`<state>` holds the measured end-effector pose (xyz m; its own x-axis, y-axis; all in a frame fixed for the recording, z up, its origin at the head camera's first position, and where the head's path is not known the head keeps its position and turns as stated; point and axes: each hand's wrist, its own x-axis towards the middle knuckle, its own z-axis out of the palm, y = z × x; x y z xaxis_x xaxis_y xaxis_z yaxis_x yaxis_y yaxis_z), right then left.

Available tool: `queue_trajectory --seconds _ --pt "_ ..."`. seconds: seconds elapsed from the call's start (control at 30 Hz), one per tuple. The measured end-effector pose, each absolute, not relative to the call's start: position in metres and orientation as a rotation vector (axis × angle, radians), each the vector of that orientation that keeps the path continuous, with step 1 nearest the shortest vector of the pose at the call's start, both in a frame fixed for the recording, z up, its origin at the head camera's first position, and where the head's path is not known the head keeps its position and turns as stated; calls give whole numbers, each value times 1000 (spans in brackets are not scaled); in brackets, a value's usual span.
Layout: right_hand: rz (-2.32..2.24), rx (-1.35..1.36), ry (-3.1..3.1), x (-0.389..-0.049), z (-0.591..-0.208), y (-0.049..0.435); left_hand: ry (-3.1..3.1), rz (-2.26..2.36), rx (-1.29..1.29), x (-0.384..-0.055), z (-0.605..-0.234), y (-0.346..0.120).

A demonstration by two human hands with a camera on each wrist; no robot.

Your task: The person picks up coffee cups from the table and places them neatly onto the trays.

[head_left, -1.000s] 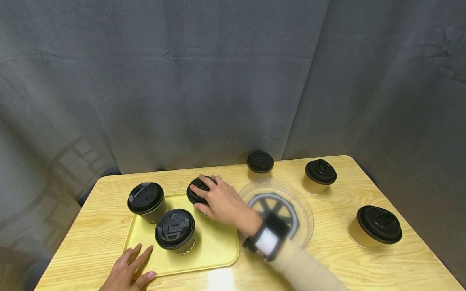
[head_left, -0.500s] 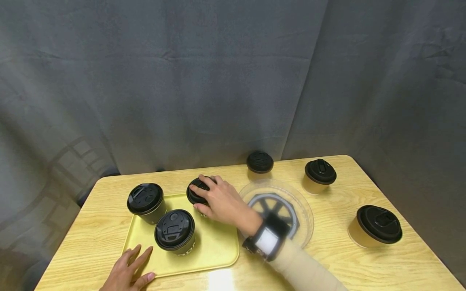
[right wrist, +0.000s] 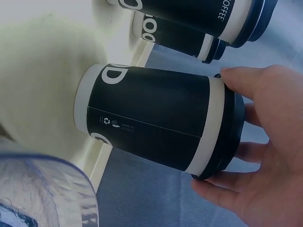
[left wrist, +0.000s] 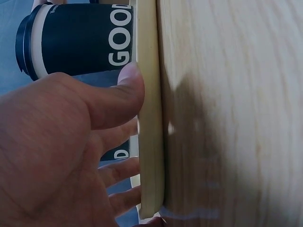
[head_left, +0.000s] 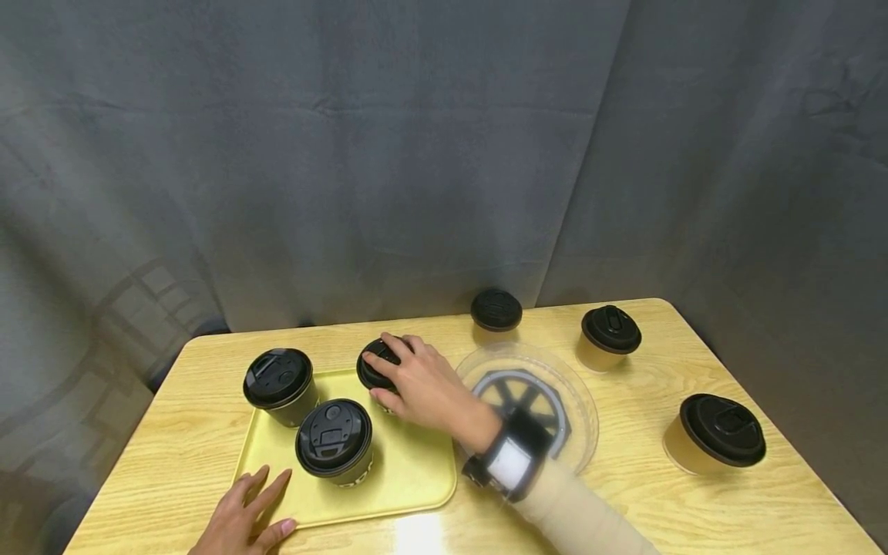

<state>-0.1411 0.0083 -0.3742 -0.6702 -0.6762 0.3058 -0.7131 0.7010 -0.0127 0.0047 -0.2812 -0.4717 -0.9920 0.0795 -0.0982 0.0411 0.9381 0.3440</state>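
In the head view a yellow tray (head_left: 409,482) lies at the table's left, bearing three dark paper coffee cups with black lids. My right hand (head_left: 423,381) grips the lid of the back-right coffee cup (right wrist: 151,118) from above, thumb and fingers spread around its rim. That cup appears upright, its base at the tray surface. Another coffee cup (head_left: 333,443) stands near the tray's middle, and a third coffee cup (head_left: 279,385) at its back-left corner. My left hand (head_left: 243,516) rests at the tray's front-left corner with fingers spread; its thumb (left wrist: 129,78) touches the rim.
A clear round plastic container (head_left: 586,416) with a grey wheel-like pattern sits beneath my right forearm. Brown cups with black lids stand behind and beyond it: one brown cup (head_left: 496,316) at the back, another (head_left: 607,343), and one at right (head_left: 714,435). A grey curtain (head_left: 416,154) hangs behind.
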Motion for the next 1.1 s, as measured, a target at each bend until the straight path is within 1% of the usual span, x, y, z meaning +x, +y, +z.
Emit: queue_trajectory --seconds 0.8,1.1 --pt "300 1090 -2697 -139 -370 12 2975 536 108 4 -474 -283" --pt "257 1085 -2705 -142 -367 20 2971 541 107 4 -472 -283"
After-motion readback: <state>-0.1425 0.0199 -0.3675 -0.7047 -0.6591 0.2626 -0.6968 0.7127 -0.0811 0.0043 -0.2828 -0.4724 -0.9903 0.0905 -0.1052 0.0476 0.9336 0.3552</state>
